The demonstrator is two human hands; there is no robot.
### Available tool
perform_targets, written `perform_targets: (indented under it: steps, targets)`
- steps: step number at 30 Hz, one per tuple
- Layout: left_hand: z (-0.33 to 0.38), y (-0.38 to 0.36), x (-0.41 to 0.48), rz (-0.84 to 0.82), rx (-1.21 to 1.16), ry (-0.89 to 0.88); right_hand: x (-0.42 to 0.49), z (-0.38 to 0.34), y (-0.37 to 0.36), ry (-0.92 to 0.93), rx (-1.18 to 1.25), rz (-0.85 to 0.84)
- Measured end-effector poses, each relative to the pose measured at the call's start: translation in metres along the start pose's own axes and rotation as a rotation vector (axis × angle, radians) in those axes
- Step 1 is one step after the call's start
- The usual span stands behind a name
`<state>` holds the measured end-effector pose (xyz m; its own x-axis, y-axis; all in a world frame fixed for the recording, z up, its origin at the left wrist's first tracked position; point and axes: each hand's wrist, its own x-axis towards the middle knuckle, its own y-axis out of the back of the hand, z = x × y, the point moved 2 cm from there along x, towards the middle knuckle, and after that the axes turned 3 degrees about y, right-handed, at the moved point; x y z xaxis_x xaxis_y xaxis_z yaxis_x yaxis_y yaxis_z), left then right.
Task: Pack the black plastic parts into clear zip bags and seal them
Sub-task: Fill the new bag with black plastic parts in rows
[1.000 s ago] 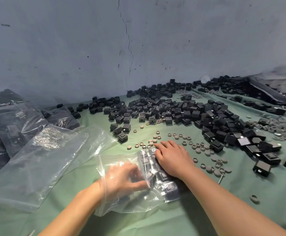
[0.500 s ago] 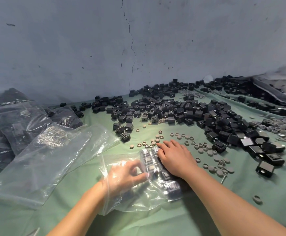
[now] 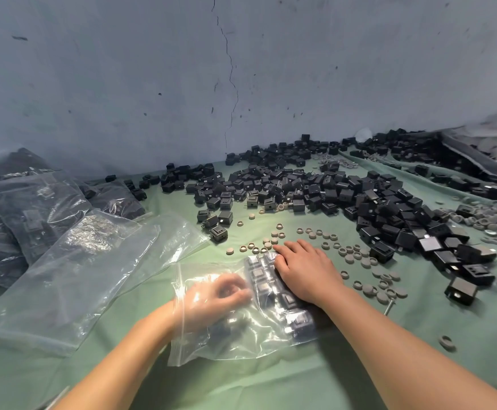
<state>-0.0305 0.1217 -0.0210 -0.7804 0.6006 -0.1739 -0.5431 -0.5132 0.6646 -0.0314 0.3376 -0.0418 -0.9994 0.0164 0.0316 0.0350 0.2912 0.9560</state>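
A clear zip bag (image 3: 211, 347) lies on the green cloth in front of me. Rows of black plastic parts (image 3: 263, 288) sit inside its right half. My left hand (image 3: 214, 297) is inside the bag through its left mouth, fingers curled and blurred, right beside the parts; I cannot tell whether it holds one. My right hand (image 3: 303, 270) lies flat on top of the bag from outside and presses down on the packed parts. A big loose pile of black parts (image 3: 315, 187) spreads across the cloth behind and to the right.
Empty clear bags (image 3: 72, 270) lie at the left, with filled bags (image 3: 31, 208) behind them. Small grey caps (image 3: 356, 255) are scattered around my right hand, and a heap of grey rings (image 3: 489, 223) lies far right. A wall closes the back.
My left hand's fingers have curled in more inside the bag and its thumb has drawn back. My right hand stays flat on the packed parts. The view has shifted slightly.
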Motion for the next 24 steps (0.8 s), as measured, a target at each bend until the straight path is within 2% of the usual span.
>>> perform_targets:
  steps: [7,14,24]
  targets:
    - [-0.024,0.034,-0.032,0.035,-0.114,0.063,-0.001,0.0,0.001,-0.002,0.0,-0.004]
    - [-0.034,0.039,-0.041,0.075,-0.027,0.039,-0.001,-0.001,0.001,-0.005,-0.002,-0.004]
    - [-0.06,0.035,-0.024,0.19,-0.047,-0.005,-0.001,-0.001,0.001,0.001,-0.004,0.0]
